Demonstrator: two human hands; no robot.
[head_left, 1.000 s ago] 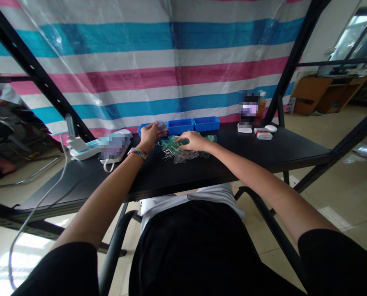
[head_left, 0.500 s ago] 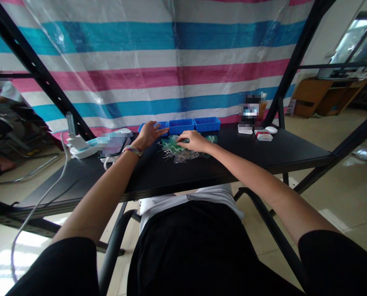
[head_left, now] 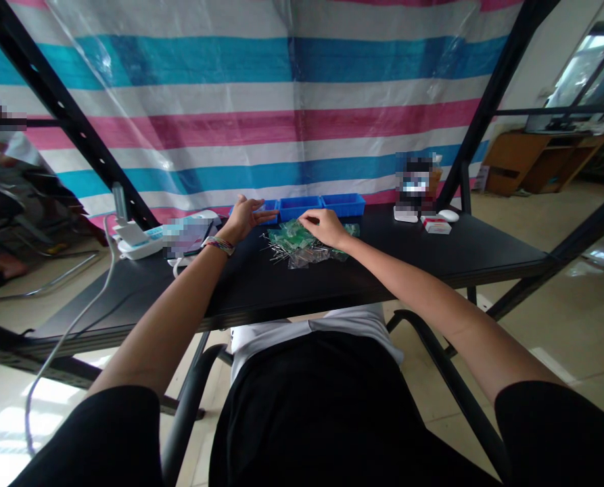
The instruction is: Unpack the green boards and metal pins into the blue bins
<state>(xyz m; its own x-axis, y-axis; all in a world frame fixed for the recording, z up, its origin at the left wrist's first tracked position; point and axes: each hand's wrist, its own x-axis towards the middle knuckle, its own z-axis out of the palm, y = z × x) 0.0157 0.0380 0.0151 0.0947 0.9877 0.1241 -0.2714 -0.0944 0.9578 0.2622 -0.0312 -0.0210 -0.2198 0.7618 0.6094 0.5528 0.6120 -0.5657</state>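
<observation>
Left hand (head_left: pixel 245 220): grip apart, by left bin (head_left: pixel 270 213) | right hand (head_left: pixel 324 227): grip together, over pile (head_left: pixel 290 238) | tabletop (head_left: pixel 251 284) between pile and front edge (head_left: pixel 281 310)

On the worktop (head_left: pixel 261 291), three bins (head_left: pixel 300 207) stand behind the parts pile (head_left: pixel 292 238), power strip (head_left: pixel 142 249) left, small box (head_left: pixel 436 225) right.

We see bright light in the window (head_left: pixel 588 61) at upper right and hard glare whitening the floor (head_left: pixel 25 421) at lower left. Soft highlights streak the striped plastic sheet (head_left: pixel 302 95); the black shirt (head_left: pixel 322 406) sinks into near-featureless dark. Wide-angle distortion stretches our edges, the right-hand black post (head_left: pixel 489 101) leaning outward. Pixel blocks mask several patches, and the pile (head_left: pixel 306 253) looks soft, its fine detail lost.
</observation>
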